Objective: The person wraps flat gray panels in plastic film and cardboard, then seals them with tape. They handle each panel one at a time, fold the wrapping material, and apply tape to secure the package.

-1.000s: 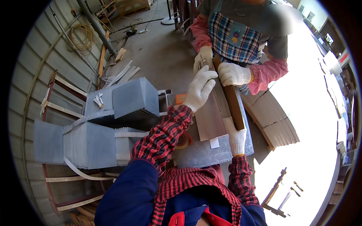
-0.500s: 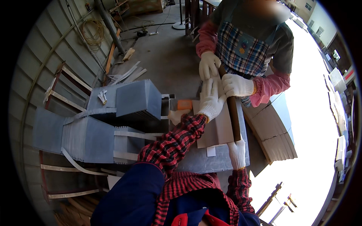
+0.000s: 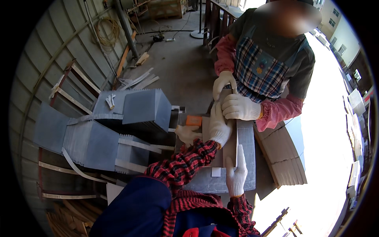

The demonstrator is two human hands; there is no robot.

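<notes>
Board (image 3: 230, 152) beneath left grip (image 3: 219, 125)

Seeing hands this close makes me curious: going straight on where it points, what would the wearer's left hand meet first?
Ahead of the left hand, most likely the co-worker's right hand, gloved, near the far end of the board; depth is unclear.

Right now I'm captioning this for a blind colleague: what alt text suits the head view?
The wearer's gloved left hand lies flat on a folded cardboard sheet on a grey table, the right hand at the sheet's near right corner. Opposite, a co-worker in a plaid apron has gloved hands at its far end. Grey cardboard stacks lie left.
</notes>
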